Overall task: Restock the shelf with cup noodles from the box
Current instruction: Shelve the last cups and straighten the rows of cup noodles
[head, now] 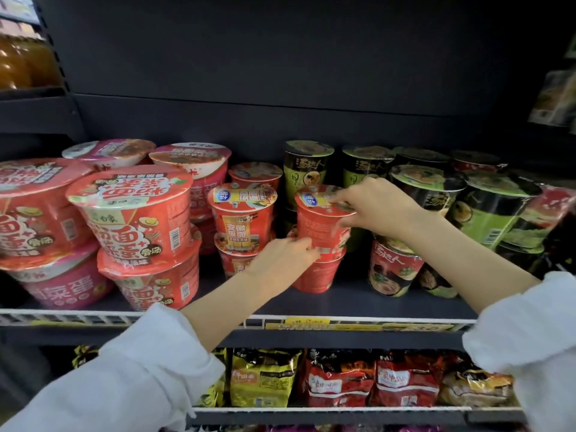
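Cup noodles first: the one we're handling (321, 222) is a small red cup with a foil lid showing a blue round badge and some yellow print, plus a barcode strip near its base. It's sitting stacked on another red cup (314, 274) of the same kind, on the dark shelf (358, 302).

Our right hand (378, 207) is on top of that stacked cup, fingertips pinching the lid's edge with the thumb down the side. Our left hand (280, 255) is at the cup's lower left, fingers curled in and pressed against where the two cups meet. Both sleeves are white and pushed up.

Just left of our cup there's a matching pair of red cups (243, 222), label facing out with a yellow panel. Further left of it sit big red and pink bowl noodles (134, 219), two high. Right of our cup are black-and-green tall cups (495, 207), some tilted. Behind it stands another black-green cup (307, 166). Below it, bagged noodles (343, 381) fill the lower shelf.
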